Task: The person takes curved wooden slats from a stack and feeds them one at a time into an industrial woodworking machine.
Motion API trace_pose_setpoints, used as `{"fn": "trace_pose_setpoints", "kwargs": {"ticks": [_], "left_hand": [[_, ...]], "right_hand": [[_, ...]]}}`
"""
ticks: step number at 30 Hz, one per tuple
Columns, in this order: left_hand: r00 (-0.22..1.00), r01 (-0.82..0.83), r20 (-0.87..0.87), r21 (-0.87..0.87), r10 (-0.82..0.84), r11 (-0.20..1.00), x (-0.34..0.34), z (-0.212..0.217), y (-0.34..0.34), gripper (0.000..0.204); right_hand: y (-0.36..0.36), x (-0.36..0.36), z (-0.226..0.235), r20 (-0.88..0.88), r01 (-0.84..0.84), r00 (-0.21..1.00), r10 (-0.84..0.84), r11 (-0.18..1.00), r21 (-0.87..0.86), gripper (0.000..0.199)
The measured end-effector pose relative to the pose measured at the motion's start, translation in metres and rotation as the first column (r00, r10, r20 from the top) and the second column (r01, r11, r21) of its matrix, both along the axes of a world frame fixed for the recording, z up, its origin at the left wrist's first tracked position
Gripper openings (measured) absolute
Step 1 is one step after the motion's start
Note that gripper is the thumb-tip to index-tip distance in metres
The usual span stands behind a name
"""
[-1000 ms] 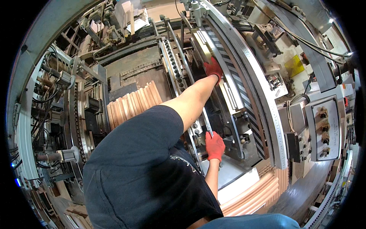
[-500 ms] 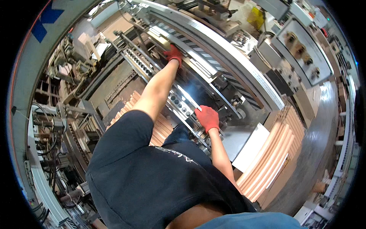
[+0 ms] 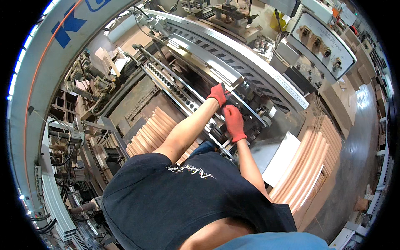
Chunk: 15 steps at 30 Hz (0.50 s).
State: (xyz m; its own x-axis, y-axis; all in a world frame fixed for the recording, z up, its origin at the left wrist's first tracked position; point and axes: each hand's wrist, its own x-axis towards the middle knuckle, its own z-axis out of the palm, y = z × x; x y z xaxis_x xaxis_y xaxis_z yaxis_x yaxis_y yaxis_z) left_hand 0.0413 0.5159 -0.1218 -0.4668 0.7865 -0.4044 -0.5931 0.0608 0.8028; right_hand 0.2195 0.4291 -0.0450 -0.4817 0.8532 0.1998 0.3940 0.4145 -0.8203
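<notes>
Both my hands wear red gloves and work close together at the near right end of a long machine bed. My left hand (image 3: 217, 95) is closed beside the end of the pale metal bar (image 3: 225, 74); whatever it grips is hidden. Just below it, my right hand (image 3: 234, 123) has its fingers curled in, over the dark mechanism between the rails, and I cannot make out what they hold. A metal rail with a row of black round knobs (image 3: 171, 85) runs to the left of my hands. On their right lies a thin silver rail (image 3: 248, 109).
Stacked wooden strips (image 3: 152, 131) lie left of my left forearm, with another wood stack (image 3: 306, 160) at right beside a white panel (image 3: 282, 158). A curved metal beam (image 3: 250, 56) spans the far side. A control box with knobs (image 3: 323, 43) stands at far right.
My left hand has come back from the far left part of the bed to beside my right hand. My right hand has shifted slightly right, away from the knobbed rail. The view has turned a little.
</notes>
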Motion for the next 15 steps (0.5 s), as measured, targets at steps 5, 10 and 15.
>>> {"fn": "trace_pose_setpoints", "kwargs": {"ticks": [5, 10, 15], "left_hand": [[0.318, 0.219, -0.864, -0.335, -0.391, 0.917, -0.012, 0.015, -0.020, 0.013], [-0.271, 0.041, -0.881, -0.413, -0.387, 0.910, -0.017, 0.041, -0.057, 0.016], [-0.355, -0.134, -0.724, -0.587, -0.591, 0.799, -0.026, 0.056, -0.088, 0.011]], "right_hand": [[0.033, -0.017, -0.005, -0.325, 0.266, 0.905, -0.275, 0.961, -0.072, 0.034], [0.063, -0.048, -0.001, -0.573, 0.163, 0.663, -0.481, 0.840, -0.517, 0.042], [0.068, -0.051, -0.009, -0.643, -0.174, 0.700, -0.311, 0.799, -0.576, 0.038]]}}
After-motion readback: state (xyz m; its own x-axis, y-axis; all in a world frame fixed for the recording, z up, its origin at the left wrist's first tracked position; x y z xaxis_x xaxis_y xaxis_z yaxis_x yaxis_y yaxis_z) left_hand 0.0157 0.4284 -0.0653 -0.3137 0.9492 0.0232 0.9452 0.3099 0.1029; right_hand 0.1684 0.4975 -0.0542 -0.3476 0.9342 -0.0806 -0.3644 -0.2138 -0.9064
